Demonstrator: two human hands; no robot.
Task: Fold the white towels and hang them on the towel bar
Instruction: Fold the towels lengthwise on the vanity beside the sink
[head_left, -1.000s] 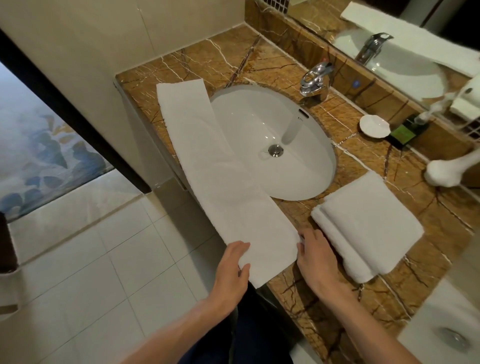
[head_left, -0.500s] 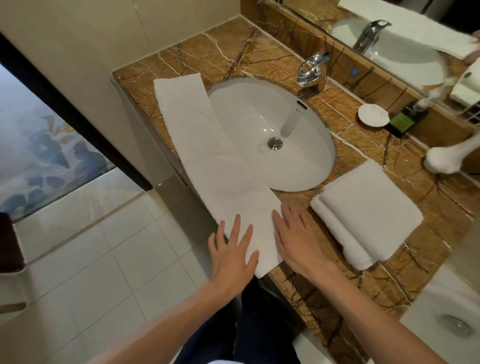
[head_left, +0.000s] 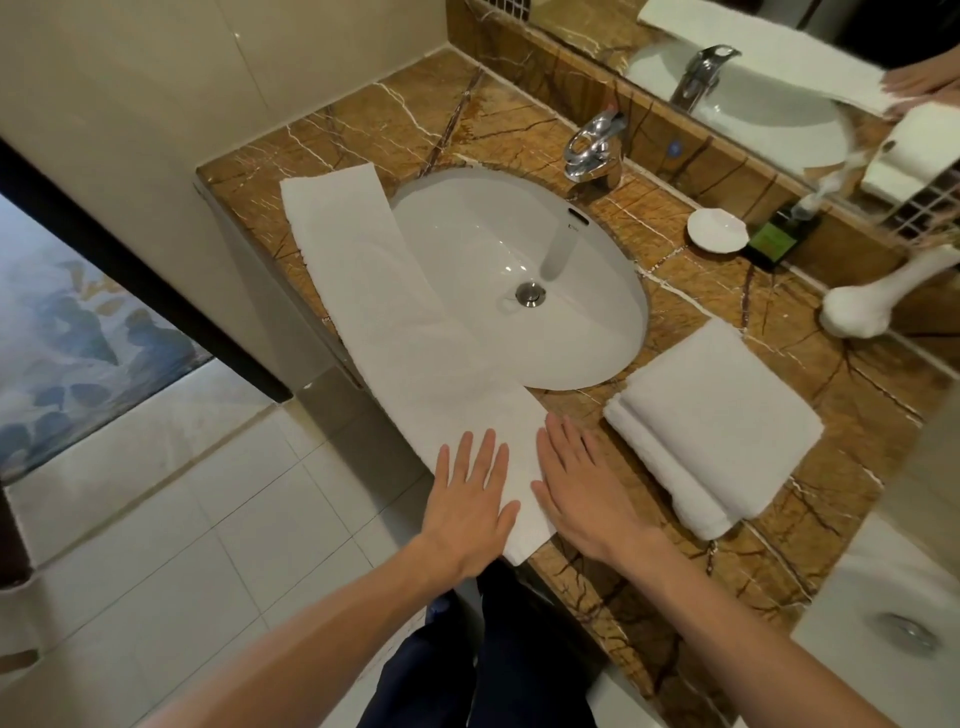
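A long white towel (head_left: 395, 312), folded into a narrow strip, lies along the front edge of the brown marble counter (head_left: 810, 530) and overlaps the sink's left rim. My left hand (head_left: 470, 501) presses flat on the strip's near end with fingers spread. Beside it, my right hand (head_left: 579, 491) lies flat with straight fingers on the towel's right edge and the counter. A second white towel (head_left: 722, 426), folded into a thick square, rests on the counter to the right. No towel bar is in view.
A white oval sink (head_left: 519, 280) with a chrome tap (head_left: 595, 145) sits in the counter. Behind it are a small white dish (head_left: 718, 231), a dark green bottle (head_left: 774, 241) and a mirror (head_left: 753, 62). A white handle-like object (head_left: 878, 301) juts in at right. Tiled floor lies left.
A second ago both hands gripped the strip's near end by its corners. They have let go and now lie flat on it, pressing it down.
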